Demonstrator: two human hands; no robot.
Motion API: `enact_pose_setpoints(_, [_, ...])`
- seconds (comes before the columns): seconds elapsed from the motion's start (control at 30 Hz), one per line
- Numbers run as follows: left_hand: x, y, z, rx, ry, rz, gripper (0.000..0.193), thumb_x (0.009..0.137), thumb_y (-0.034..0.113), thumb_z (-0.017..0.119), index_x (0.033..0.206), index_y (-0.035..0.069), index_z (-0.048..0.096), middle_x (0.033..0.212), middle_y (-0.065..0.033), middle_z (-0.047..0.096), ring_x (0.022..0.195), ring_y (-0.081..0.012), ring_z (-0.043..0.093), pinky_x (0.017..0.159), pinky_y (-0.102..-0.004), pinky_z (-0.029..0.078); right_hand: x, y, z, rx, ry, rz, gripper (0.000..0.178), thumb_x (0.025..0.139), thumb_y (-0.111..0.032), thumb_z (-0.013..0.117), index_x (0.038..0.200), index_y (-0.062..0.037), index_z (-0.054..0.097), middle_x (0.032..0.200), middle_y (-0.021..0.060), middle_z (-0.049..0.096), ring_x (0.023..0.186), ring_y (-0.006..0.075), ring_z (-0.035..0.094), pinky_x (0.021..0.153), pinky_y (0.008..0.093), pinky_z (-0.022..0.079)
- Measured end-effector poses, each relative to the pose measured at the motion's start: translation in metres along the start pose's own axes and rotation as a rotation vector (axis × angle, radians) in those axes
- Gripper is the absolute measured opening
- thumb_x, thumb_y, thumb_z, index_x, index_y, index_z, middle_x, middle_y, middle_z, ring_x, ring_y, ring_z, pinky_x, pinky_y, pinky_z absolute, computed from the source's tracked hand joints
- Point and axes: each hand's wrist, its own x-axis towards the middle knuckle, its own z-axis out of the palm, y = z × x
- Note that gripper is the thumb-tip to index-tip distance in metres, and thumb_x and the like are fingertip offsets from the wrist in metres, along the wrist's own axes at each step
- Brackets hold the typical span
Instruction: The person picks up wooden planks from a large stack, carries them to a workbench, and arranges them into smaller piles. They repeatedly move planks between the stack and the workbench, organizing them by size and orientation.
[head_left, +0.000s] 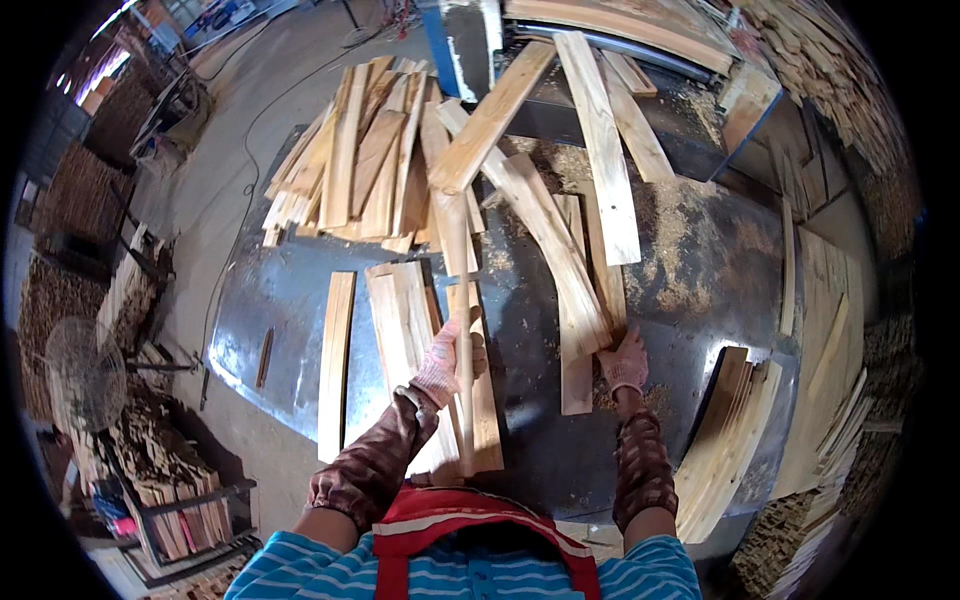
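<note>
My left hand (438,368), in a pale pink work glove, is closed around a narrow wooden board (464,410) turned on edge, which runs away from my body. Under and beside it, more planks (398,325) lie on the dark metal table (270,365). My right hand (625,364), gloved alike, is closed at the near end of a wooden plank (606,270); its fingertips are partly hidden. Just left of that hand ends a long slanting plank (560,262), lying across a plank (576,385) beneath.
A heap of boards (370,160) covers the far left of the table. Long planks (605,150) lean from a machine (640,70) at the back. Stacked strips (730,430) lie right. Sawdust (685,250) is scattered about. A fan (85,375) stands left; a cable (247,180) crosses the floor.
</note>
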Motion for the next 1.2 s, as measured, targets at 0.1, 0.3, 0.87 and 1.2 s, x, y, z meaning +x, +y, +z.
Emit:
enact_pose_setpoints(0.1, [-0.008,-0.012,-0.046,-0.386,-0.669,-0.019,0.047,0.105,0.036,0.041,0.146,0.014,0.042,0.076,0.0027,0.050,0.059,-0.0097,0.045,0.062,-0.0250,0.039,-0.003,0.026,-0.001,0.247,-0.169,0.015,0.069,0.074,-0.030,0.078,0.128,0.0054,0.053,0.112,0.0220,0.064,0.100,0.0316,0.064,0.087,0.0420,0.053])
enact_pose_setpoints(0.3, [-0.014,-0.020,-0.090,-0.437,-0.889,0.036,0.062,0.098,0.048,0.048,0.145,0.008,0.040,0.081,-0.0010,0.053,0.062,-0.0117,0.048,0.061,-0.0277,0.041,-0.100,0.076,0.022,0.687,-0.065,0.014,0.036,0.080,-0.025,0.069,0.097,0.0067,0.067,0.078,0.0159,0.066,0.070,0.0207,0.060,0.064,0.0372,0.048])
enact_pose_setpoints(0.87, [-0.098,0.035,-0.084,-0.335,-0.816,0.157,0.056,0.104,0.044,0.041,0.144,0.007,0.041,0.090,-0.0033,0.058,0.064,-0.0115,0.053,0.062,-0.0271,0.046,-0.239,-0.032,0.131,0.099,-0.031,-0.651,0.074,0.087,-0.029,0.064,0.149,-0.0028,0.034,0.147,0.0269,0.040,0.133,0.0445,0.043,0.109,0.0480,0.039])
enact_pose_setpoints(1.2, [-0.117,0.051,-0.081,0.155,0.253,0.306,0.051,0.099,0.053,0.049,0.118,0.007,0.060,0.076,0.0000,0.058,0.064,-0.0106,0.055,0.061,-0.0264,0.047,-0.192,-0.080,0.116,-0.131,-0.123,-0.343,0.110,0.070,-0.037,0.078,0.154,-0.0033,0.016,0.152,0.0250,0.033,0.132,0.0436,0.042,0.110,0.0436,0.039])
